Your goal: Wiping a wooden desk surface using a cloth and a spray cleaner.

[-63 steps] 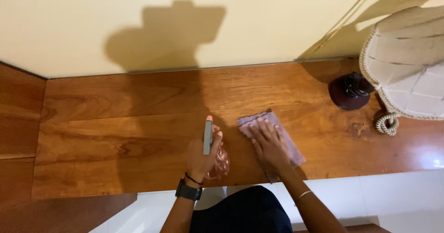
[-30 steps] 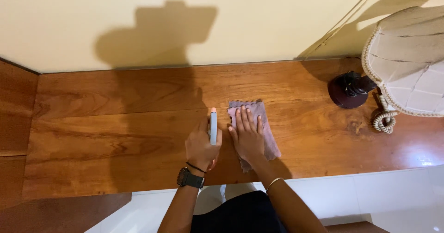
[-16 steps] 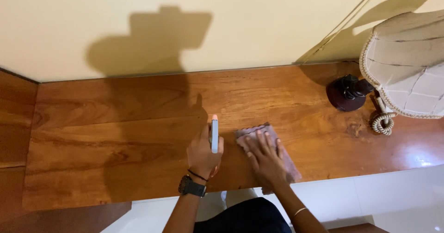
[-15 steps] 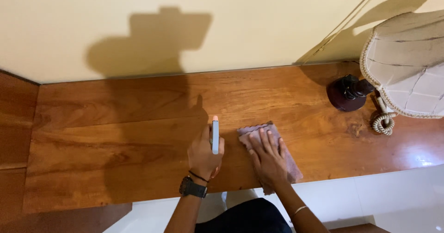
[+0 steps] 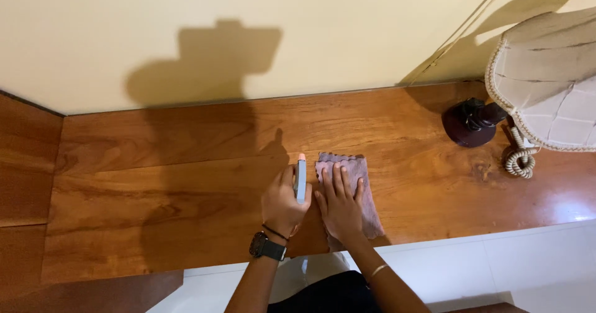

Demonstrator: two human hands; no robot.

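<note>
My left hand (image 5: 282, 202) grips a spray bottle (image 5: 301, 179) with a grey head and orange nozzle tip, pointing toward the wall. A black watch sits on that wrist. My right hand (image 5: 338, 202) lies flat with fingers spread on a mauve cleaning cloth (image 5: 366, 195), pressing it onto the polished wooden shelf (image 5: 155, 195). The two hands are side by side near the shelf's middle, almost touching.
A dark lamp base (image 5: 469, 123) with a cream lampshade (image 5: 549, 83) stands at the right end, a coiled cord (image 5: 518, 162) beside it. A cream wall (image 5: 310, 27) backs the shelf. White floor tiles (image 5: 528, 269) lie below its front edge.
My right hand has slid the cloth back and forth along the shelf; it now lies a little farther from me and closer to the bottle. The left hand stays about where it was.
</note>
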